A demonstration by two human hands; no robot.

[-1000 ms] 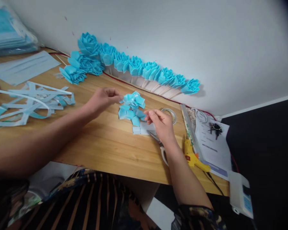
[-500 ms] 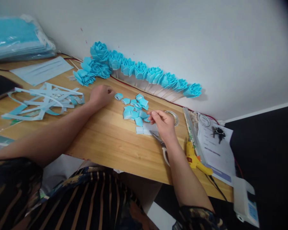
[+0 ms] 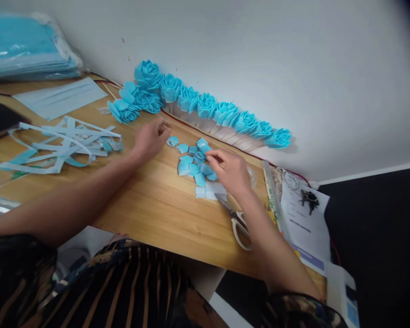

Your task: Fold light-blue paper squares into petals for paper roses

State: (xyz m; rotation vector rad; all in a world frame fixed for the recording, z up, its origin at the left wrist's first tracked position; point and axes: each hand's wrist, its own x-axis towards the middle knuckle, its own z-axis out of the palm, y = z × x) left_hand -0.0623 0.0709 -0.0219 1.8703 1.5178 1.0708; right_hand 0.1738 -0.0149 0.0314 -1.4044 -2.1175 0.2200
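Note:
My right hand point(image 3: 227, 171) reaches over a cluster of small blue fabric petals point(image 3: 193, 169), thumb and forefinger pinched at the edge of a folded blue petal point(image 3: 202, 145) at its top. Whether that petal is lifted off the table I cannot tell. To the left, my left hand point(image 3: 152, 136) is loosely curled closed, with nothing visible in it. Close to its fingertips lies a single petal point(image 3: 172, 141). Below the cluster is a pale strip point(image 3: 212, 190), and the blades of white-handled scissors point(image 3: 241, 230) touch its right end.
Blue fabric roses point(image 3: 207, 105) on sticks line the wall. Cut strips point(image 3: 63, 146), a flat face mask point(image 3: 59, 98), a dark phone point(image 3: 2, 120) and a bagged blue stack point(image 3: 27, 45) lie left. At right are a tape roll point(image 3: 252, 177), papers point(image 3: 304, 228) and keys point(image 3: 309, 200).
My right hand has moved up and slightly left, from the cluster's right side to its upper petal. My left hand has lifted slightly. The view has shifted a little, and the scissors' handles show more.

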